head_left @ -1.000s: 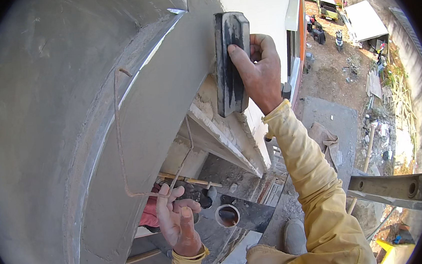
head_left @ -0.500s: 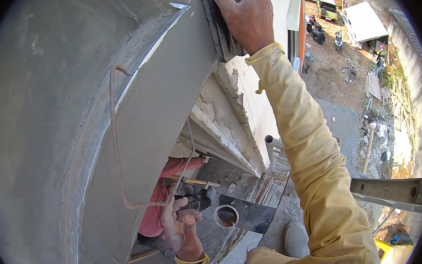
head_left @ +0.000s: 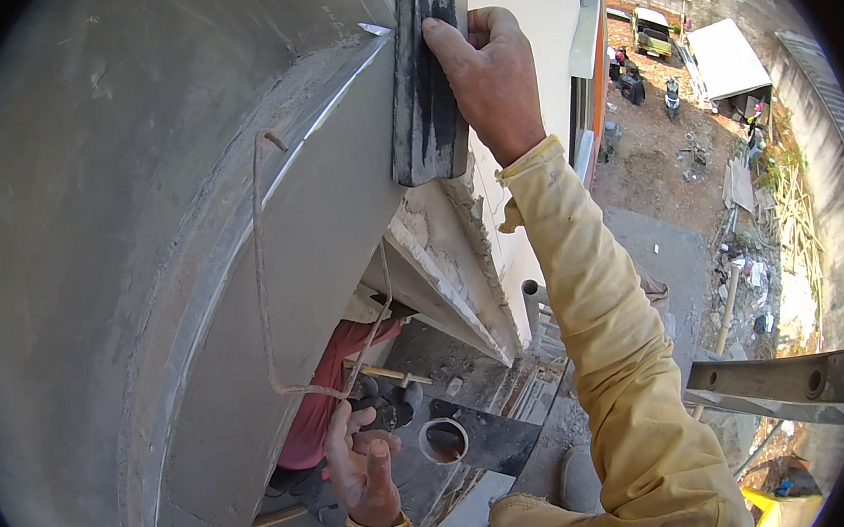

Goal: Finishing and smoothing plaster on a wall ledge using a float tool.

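Note:
My right hand (head_left: 496, 76) is closed around a black, plaster-smeared plastering float (head_left: 429, 87). The float's face lies along the outer edge of the smooth grey plastered band (head_left: 335, 186). A bright metal strip (head_left: 297, 152) runs along the band's left edge. Across the band hangs a bent rusty rod (head_left: 262, 267), its lower bend just above my left hand (head_left: 368, 469). The left hand is raised with its fingers apart and loosely curled, holding nothing. Its fingertips are close to the rod; whether they touch it I cannot tell.
Below, a person in a red sleeve (head_left: 327, 382) is partly hidden behind the band. A white bucket (head_left: 444, 441) stands on the dark platform. Rough white ledges (head_left: 453, 271) jut out underneath. A metal beam (head_left: 778, 378) is at the right, with the ground far below.
My right hand has drawn the float down and slightly left along the band. My left hand, now just below the rod's bend, has moved little. The view has shifted a bit.

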`<action>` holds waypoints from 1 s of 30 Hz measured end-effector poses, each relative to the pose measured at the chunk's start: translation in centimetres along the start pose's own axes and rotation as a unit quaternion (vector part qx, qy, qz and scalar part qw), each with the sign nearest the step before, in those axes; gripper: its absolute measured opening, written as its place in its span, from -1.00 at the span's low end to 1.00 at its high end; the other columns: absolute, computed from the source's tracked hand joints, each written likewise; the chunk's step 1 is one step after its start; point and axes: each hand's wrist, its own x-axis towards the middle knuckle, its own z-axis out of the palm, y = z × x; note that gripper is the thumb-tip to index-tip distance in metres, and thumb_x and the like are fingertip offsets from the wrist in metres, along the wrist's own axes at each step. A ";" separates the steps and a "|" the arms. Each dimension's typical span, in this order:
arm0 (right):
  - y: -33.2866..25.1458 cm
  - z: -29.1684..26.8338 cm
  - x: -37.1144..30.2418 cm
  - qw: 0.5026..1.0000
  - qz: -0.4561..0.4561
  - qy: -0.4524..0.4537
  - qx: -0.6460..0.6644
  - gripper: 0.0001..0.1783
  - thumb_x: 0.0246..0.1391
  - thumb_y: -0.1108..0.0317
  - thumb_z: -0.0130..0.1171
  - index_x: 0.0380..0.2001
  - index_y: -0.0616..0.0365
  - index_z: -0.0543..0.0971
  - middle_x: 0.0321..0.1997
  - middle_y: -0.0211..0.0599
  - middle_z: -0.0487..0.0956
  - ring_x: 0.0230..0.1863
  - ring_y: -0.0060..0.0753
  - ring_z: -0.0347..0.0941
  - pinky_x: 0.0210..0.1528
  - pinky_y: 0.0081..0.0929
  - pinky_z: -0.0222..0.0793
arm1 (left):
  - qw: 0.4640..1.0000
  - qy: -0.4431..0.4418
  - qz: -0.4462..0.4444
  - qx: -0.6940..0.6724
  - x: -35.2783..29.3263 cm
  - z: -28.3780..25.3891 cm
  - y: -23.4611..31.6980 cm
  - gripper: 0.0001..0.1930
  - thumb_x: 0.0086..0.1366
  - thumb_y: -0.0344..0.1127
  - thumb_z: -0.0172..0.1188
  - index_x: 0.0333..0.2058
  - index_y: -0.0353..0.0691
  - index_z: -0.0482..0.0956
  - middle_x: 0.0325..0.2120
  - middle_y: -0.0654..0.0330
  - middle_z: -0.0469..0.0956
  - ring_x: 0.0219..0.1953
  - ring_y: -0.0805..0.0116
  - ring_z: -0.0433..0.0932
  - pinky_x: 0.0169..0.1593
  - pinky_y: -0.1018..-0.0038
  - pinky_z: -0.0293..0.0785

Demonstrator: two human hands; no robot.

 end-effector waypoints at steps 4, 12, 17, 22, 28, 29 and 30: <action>4.8 -2.7 -3.5 0.993 0.100 0.006 -0.066 -0.48 0.04 0.10 0.34 -0.21 0.41 0.50 -0.39 -0.11 0.57 -0.34 -0.20 0.54 -0.22 -0.28 0.47 | 1.000 0.006 0.014 0.001 -0.1 0.2 -0.1 -0.22 0.40 0.02 0.23 0.36 -0.36 0.15 0.01 0.05 0.44 -0.29 0.44 0.54 -0.23 0.51 0.52; 0.8 -1.9 -14.4 0.991 -0.092 -0.088 0.029 -0.55 0.04 0.36 0.36 -0.05 0.31 0.45 -0.16 -0.04 0.45 -0.17 -0.11 0.45 -0.10 -0.27 0.41 | 1.000 0.008 -0.024 0.004 -0.6 -0.6 -0.8 -0.22 0.39 0.03 0.23 0.36 -0.37 0.16 -0.01 0.07 0.45 -0.30 0.47 0.53 -0.23 0.54 0.49; 0.1 -0.2 -8.5 0.991 -0.120 0.004 -0.053 -0.54 0.07 0.33 0.32 -0.01 0.33 0.45 -0.11 0.06 0.47 -0.11 0.06 0.45 -0.04 -0.19 0.41 | 0.998 0.028 -0.058 -0.020 -1.0 -1.2 -0.9 -0.18 0.34 -0.01 0.32 0.34 -0.41 0.17 0.03 0.01 0.43 -0.26 0.46 0.50 -0.15 0.50 0.51; 2.3 0.5 0.5 0.981 -0.162 0.074 -0.078 -0.48 0.11 0.17 0.30 -0.02 0.38 0.48 -0.10 0.12 0.51 -0.09 0.11 0.49 0.01 -0.14 0.42 | 0.996 0.001 -0.071 -0.046 -1.5 -0.7 -0.9 -0.16 0.33 0.00 0.33 0.34 -0.45 0.16 0.02 0.00 0.44 -0.24 0.47 0.51 -0.15 0.52 0.52; 7.2 -0.2 6.4 0.968 -0.110 0.119 -0.190 -0.41 0.09 0.06 0.34 -0.09 0.45 0.55 -0.28 -0.01 0.64 -0.29 -0.01 0.55 -0.11 -0.21 0.48 | 0.996 -0.019 -0.070 -0.048 -1.2 0.3 -1.1 -0.16 0.33 0.00 0.33 0.33 -0.47 0.16 0.02 0.00 0.45 -0.25 0.47 0.52 -0.16 0.53 0.53; 7.8 -0.9 6.1 0.968 -0.112 0.119 -0.192 -0.41 0.09 0.06 0.34 -0.09 0.45 0.55 -0.28 -0.01 0.64 -0.29 -0.01 0.55 -0.11 -0.21 0.48 | 0.996 -0.020 -0.070 -0.051 -1.2 0.3 -1.1 -0.16 0.33 0.00 0.33 0.33 -0.47 0.16 0.02 0.00 0.45 -0.25 0.47 0.52 -0.16 0.53 0.53; 8.0 -1.4 5.1 0.978 -0.033 0.097 -0.180 -0.43 0.10 0.09 0.32 -0.10 0.47 0.54 -0.23 0.05 0.63 -0.22 0.00 0.56 -0.06 -0.20 0.47 | 0.997 -0.016 -0.062 -0.046 -1.2 0.2 -0.9 -0.16 0.33 0.00 0.33 0.33 -0.47 0.16 0.01 0.00 0.45 -0.25 0.47 0.52 -0.16 0.53 0.53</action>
